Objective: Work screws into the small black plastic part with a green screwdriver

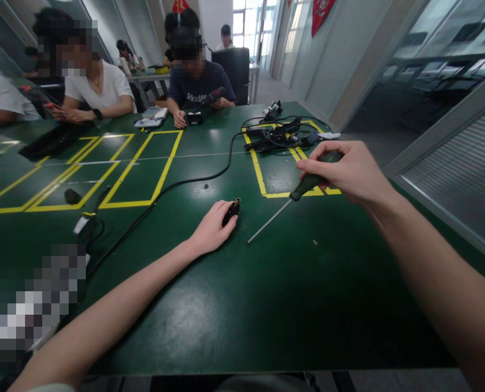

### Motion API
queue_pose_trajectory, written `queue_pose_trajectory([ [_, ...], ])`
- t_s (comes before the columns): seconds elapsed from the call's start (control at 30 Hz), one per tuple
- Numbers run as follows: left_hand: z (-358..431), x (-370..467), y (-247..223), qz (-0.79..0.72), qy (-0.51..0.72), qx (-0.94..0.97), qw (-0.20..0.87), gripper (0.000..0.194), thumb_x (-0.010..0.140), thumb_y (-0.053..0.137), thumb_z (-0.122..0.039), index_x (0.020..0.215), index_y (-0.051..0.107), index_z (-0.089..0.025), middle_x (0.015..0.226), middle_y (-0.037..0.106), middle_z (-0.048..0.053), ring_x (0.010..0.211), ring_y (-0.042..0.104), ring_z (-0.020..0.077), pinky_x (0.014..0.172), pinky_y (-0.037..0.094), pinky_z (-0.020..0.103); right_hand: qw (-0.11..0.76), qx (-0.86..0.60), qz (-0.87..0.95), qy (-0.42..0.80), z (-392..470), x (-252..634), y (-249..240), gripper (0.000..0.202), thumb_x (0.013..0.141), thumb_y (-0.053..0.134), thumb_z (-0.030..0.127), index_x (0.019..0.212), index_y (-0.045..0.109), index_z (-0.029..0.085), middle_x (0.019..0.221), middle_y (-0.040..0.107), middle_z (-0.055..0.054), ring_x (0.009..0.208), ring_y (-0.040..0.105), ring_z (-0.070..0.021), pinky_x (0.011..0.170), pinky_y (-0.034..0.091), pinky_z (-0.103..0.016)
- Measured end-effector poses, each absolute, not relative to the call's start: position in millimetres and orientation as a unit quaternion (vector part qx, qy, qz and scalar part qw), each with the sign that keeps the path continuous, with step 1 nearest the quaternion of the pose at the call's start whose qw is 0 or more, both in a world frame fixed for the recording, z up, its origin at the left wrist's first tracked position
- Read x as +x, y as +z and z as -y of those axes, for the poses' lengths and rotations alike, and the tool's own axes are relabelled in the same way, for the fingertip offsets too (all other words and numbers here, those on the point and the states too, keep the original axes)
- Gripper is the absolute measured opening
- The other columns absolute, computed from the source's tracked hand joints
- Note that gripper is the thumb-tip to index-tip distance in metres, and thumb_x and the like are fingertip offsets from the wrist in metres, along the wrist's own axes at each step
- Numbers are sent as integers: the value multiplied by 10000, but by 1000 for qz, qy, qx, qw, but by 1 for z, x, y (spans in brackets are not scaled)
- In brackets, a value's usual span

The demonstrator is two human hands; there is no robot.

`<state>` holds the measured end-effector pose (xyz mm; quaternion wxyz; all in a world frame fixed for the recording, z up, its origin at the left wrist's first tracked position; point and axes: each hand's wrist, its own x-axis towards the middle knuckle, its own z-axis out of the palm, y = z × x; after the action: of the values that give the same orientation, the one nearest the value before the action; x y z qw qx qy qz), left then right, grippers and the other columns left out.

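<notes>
My right hand [344, 166] is closed around the dark green handle of a screwdriver [305, 186], raised above the table. Its thin metal shaft slants down to the left, and the tip points near my left hand without touching what that hand holds. My left hand [215, 226] rests on the green tabletop, fingers wrapped round a small black part [229, 214] with a copper-coloured round end sticking up. Most of that part is hidden by the fingers, so its exact kind cannot be made out.
Yellow tape outlines [166, 169] mark the green table [242, 316]. A black cable [185, 182] runs across it towards a heap of black parts and cables [278, 136] at the back right. A dark lump [72, 196] lies left. Other people sit across the table.
</notes>
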<state>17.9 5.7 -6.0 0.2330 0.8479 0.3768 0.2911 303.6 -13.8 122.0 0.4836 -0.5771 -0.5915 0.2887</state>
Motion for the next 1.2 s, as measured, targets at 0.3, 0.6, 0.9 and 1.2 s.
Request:
queue_pose_trajectory([
  [0.3,-5,17,-6,-377,291,847,236,302,1029,516,-302,1258,643,-150,1153,682,139,1082,653,280,997,566,456,604,-567,538,160,13,301,129,271,817,760,185,586,620,163,535,655,0,386,479,-69,377,354,-217],
  [0.6,-7,18,-8,-382,290,847,231,303,1016,515,-309,1233,650,-146,1134,681,140,1066,650,280,990,563,459,626,-551,539,116,13,300,130,298,832,735,167,573,587,172,527,655,14,371,489,-66,373,364,-202],
  [0.9,-7,18,-8,-383,289,846,232,300,1014,511,-305,1235,650,-158,1143,687,137,1082,646,287,1001,557,471,618,-544,559,95,15,297,126,291,830,766,267,600,613,177,540,658,25,406,503,-62,406,380,-197],
  [1.2,-6,19,-6,-379,287,848,233,301,1022,497,-295,1248,641,-157,1156,685,143,1110,648,292,1026,550,488,599,-551,572,106,18,297,127,273,840,767,256,612,634,186,570,671,-15,445,528,-104,433,398,-255],
])
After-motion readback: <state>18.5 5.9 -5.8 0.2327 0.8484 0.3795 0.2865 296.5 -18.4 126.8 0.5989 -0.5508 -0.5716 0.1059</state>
